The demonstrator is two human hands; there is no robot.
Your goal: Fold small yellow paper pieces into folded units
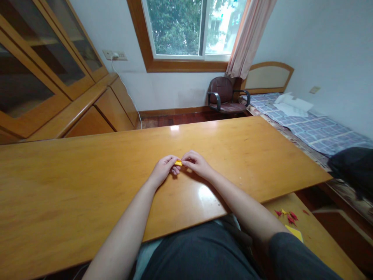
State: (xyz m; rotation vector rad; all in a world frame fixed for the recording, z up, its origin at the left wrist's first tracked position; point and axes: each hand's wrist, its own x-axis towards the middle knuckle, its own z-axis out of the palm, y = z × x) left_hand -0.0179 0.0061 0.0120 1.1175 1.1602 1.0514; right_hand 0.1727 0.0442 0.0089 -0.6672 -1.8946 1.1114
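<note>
A small piece of folded yellow paper (178,163) is between my two hands, just above the wooden table. My left hand (166,168) pinches its left side, with the thumb on top and the other fingers curled beneath. At the right end of the paper, my right hand (195,162) has its thumb and forefinger pressed together on the tip. The fingers cover part of the paper, so its full shape is hidden.
The wooden table (87,182) spans the view. On a lower surface (316,241) at right lie several small red folded pieces (292,220), a yellow one (283,212) and a yellow sheet (295,233). Beyond are a chair (223,91), a bed (309,120) and cabinets (84,120).
</note>
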